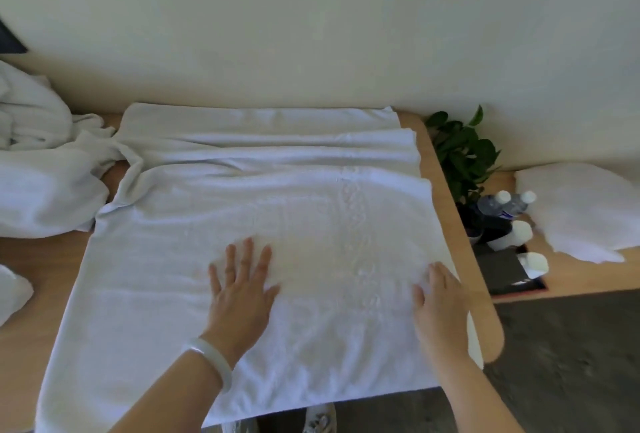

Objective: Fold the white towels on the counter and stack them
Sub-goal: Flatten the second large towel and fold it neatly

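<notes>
A large white towel [263, 197] lies spread over most of the wooden counter [446, 190], with long creases across its far half and its near edge hanging over the front. My left hand [242, 287] presses flat on the towel's middle, fingers straight and spread, a pale bangle on the wrist. My right hand [440, 301] rests flat on the towel at its right edge, fingers straight. A heap of crumpled white towels [38, 162] sits at the counter's left end, one of them touching the spread towel's far left corner.
A green plant [460, 155] stands just past the counter's right end. Beyond it, a lower table carries water bottles [509, 204], white cups, a dark tray [502, 270] and a white pillow-like bundle [581, 207]. Another white cloth [14, 287] shows at the left edge.
</notes>
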### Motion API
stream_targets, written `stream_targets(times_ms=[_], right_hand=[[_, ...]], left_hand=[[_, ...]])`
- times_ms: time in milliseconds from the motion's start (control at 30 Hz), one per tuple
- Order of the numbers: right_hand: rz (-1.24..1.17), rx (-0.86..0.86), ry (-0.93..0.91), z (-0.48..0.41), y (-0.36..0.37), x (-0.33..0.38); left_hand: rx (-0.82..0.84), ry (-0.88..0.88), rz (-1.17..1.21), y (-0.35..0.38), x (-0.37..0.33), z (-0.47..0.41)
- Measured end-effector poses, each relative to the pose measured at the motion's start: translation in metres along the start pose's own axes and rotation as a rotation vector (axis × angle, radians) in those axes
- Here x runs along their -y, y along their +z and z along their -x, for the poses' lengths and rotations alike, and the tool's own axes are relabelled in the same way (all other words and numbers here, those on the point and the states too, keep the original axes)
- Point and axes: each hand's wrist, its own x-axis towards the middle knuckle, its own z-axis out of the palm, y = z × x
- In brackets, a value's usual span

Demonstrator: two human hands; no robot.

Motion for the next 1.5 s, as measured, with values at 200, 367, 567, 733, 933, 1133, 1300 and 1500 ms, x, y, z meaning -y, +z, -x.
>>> stream_targets(times_ms=[200,367,567,733,933,1133,1300,1500], right_hand=[[-0.132,0.051,0.254,0.001,-0.028,-0.027],[-0.297,0.218,0.358,-0.013,-0.047,-0.029],[-0.432,0.441,0.43,-0.027,-0.059,-0.032],[-0.479,0.468,0.386,-0.025,-0.06,-0.039],[-0.43,0.525,0.291,-0.021,-0.056,-0.044],[-0.454,0.52,0.153,-0.013,-0.054,-0.061],[-0.736,0.472,0.105,0.002,-0.085,-0.053],[-0.764,0.475,0.23,-0.01,-0.083,-0.073]], left_hand=[[0.067,0.215,0.111,-0.012,-0.076,0.048],[0.306,0.377,0.154,-0.007,-0.102,0.078],[0.266,0.443,-0.05,-0.005,-0.12,0.081],[0.203,0.415,-0.007,-0.004,-0.124,0.079],[0.251,0.408,0.22,0.001,-0.122,0.079],[0.293,0.427,0.229,0.006,-0.135,0.078],[0.363,0.307,0.378,-0.019,-0.128,0.072],[0.412,0.359,0.426,-0.036,-0.137,0.057]])
